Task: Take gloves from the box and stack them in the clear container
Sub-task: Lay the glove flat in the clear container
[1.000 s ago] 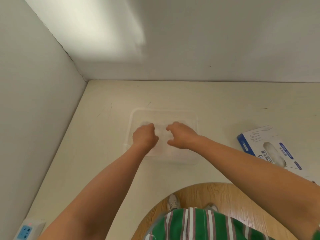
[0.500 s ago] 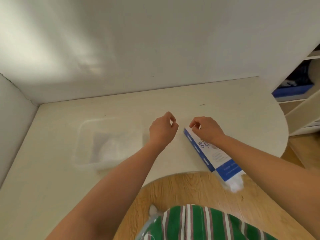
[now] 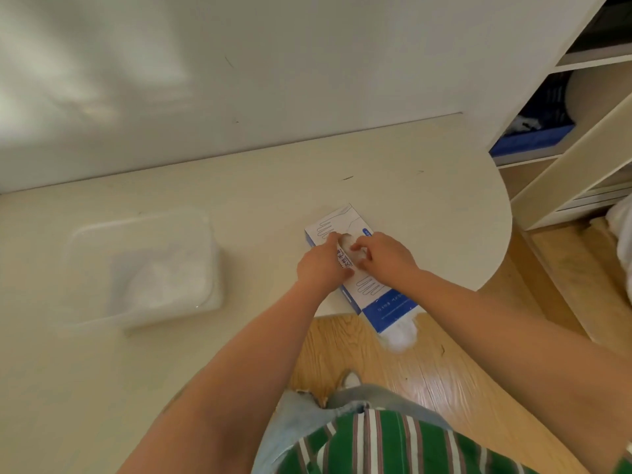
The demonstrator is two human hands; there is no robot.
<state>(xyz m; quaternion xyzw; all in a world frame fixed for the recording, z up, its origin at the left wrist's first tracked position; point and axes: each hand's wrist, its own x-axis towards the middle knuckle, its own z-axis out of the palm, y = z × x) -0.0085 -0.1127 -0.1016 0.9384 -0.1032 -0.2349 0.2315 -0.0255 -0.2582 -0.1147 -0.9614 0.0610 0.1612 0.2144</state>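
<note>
Overhanging cream table [image 3: 239, 200], box [image 3: 386, 304], gloves [image 3: 400, 333], wooden floor [image 3: 455, 378]

Under the left hand [image 3: 321, 265] and right hand [image 3: 386, 258] the box [image 3: 372, 292] is white with thin blue outlines of gloves; its end nearer than the hands is solid blue with small white print. White gloves [image 3: 349, 242] show between the two hands. Left of the left hand the container [image 3: 136, 224] is clear, with a white heap inside. The desk [image 3: 239, 200] is cream, the floor [image 3: 427, 371] pale wood grain, the shirt [image 3: 393, 446] green with white and brown stripes, the jeans [image 3: 294, 425] light blue
</note>
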